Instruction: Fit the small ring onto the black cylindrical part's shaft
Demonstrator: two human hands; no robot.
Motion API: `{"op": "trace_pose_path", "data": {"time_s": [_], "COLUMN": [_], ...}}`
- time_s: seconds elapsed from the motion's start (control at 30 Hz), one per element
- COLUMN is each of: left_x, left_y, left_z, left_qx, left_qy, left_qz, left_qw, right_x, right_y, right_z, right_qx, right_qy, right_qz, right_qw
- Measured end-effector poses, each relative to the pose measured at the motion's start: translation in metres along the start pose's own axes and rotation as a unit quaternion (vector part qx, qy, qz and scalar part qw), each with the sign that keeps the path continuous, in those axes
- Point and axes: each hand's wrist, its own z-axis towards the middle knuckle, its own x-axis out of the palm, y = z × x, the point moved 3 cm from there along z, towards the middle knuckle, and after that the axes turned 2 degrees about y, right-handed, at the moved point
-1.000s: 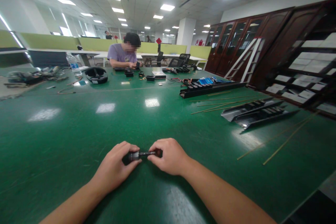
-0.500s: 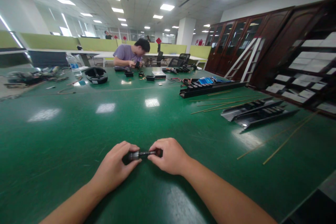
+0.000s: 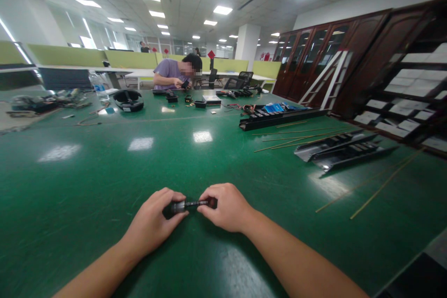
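Low in the middle of the head view, both hands hold one small dark cylindrical part (image 3: 179, 206) that lies level, just at the green tabletop. My left hand (image 3: 152, 221) is closed around the thick, partly shiny end, thumb below and fingers above. From that end a thin dark shaft (image 3: 192, 204) points right. My right hand (image 3: 226, 207) pinches the shaft's far end between thumb and fingers. A reddish-brown spot shows inside the right grip, too small to make out. The palms hide the part's outer ends, and its exact kind is unclear.
The glossy green table (image 3: 104, 172) stretches ahead. Thin rods (image 3: 380, 188) and metal channels (image 3: 349, 151) lie to the right. A black headset (image 3: 128, 100) and cluttered parts (image 3: 49, 101) sit at the far left. Across the table a person (image 3: 171, 73) handles a dark object.
My hands and the cylindrical part stay almost still, with the right hand shifting a hair to the right. The person opposite has leaned over to the right and bent lower.
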Motion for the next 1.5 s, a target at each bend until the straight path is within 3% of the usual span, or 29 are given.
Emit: {"op": "trace_pose_path", "data": {"time_s": [1.5], "left_x": [-0.0015], "left_y": [0.0010], "left_z": [0.0007], "left_qx": [-0.006], "left_qy": [0.002], "left_qz": [0.011], "left_qw": [1.000], "right_x": [-0.0023], "right_y": [-0.0024], "right_z": [-0.0004], "right_qx": [0.007], "right_qy": [0.005], "right_qz": [-0.006], "right_qw": [1.000]}}
